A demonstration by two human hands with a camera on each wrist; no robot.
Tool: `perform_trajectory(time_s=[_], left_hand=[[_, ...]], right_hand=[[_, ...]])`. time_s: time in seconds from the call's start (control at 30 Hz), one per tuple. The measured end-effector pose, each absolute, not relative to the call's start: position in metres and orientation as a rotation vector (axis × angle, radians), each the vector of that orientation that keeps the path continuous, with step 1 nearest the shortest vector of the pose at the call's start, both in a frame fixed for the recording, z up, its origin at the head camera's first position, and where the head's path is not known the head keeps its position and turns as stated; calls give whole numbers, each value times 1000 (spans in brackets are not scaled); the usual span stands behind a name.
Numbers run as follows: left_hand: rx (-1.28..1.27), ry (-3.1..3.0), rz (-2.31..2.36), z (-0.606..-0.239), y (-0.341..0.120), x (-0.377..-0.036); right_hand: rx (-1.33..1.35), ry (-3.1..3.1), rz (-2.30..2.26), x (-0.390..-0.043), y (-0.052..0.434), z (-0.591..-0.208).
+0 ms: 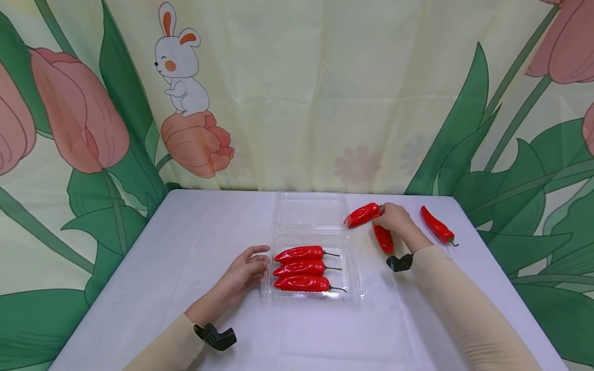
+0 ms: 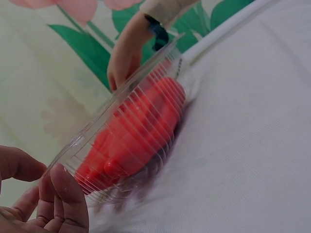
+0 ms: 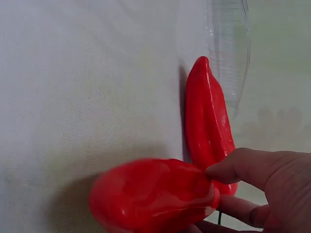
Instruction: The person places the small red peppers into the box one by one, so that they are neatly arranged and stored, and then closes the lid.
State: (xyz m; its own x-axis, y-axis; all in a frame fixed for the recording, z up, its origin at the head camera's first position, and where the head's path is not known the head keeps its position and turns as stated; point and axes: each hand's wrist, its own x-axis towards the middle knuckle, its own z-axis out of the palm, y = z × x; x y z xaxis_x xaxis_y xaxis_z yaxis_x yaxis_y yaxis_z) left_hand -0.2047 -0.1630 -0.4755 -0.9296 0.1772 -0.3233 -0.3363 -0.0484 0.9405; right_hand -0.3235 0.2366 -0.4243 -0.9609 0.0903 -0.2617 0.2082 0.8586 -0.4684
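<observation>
A clear plastic clamshell container (image 1: 357, 288) lies open at the table's middle, with three red peppers (image 1: 300, 268) side by side in its tray. My left hand (image 1: 261, 260) rests against the tray's left edge with loosely bent fingers (image 2: 68, 196) touching the ribbed wall (image 2: 146, 116). My right hand (image 1: 381, 214) pinches the stem end of a red pepper (image 1: 362, 215) just right of the open lid (image 1: 308, 210). In the right wrist view my thumb (image 3: 243, 167) lies on that pepper (image 3: 206, 121). A second pepper (image 1: 383, 238) lies under that hand, large in the foreground (image 3: 153, 194).
Another red pepper (image 1: 437, 225) lies loose near the table's (image 1: 185, 247) right edge. A flower-printed curtain (image 1: 301, 93) hangs close behind the table. White tabletop stretches left of the container and in front of it.
</observation>
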Motion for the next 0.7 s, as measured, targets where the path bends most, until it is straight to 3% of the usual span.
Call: perform_trajectory(time_s=[0.7], left_hand=[[-169,1893,2047,-477,-163,-204]], right_hand=[[280,2820,-763,-320,248,-425]])
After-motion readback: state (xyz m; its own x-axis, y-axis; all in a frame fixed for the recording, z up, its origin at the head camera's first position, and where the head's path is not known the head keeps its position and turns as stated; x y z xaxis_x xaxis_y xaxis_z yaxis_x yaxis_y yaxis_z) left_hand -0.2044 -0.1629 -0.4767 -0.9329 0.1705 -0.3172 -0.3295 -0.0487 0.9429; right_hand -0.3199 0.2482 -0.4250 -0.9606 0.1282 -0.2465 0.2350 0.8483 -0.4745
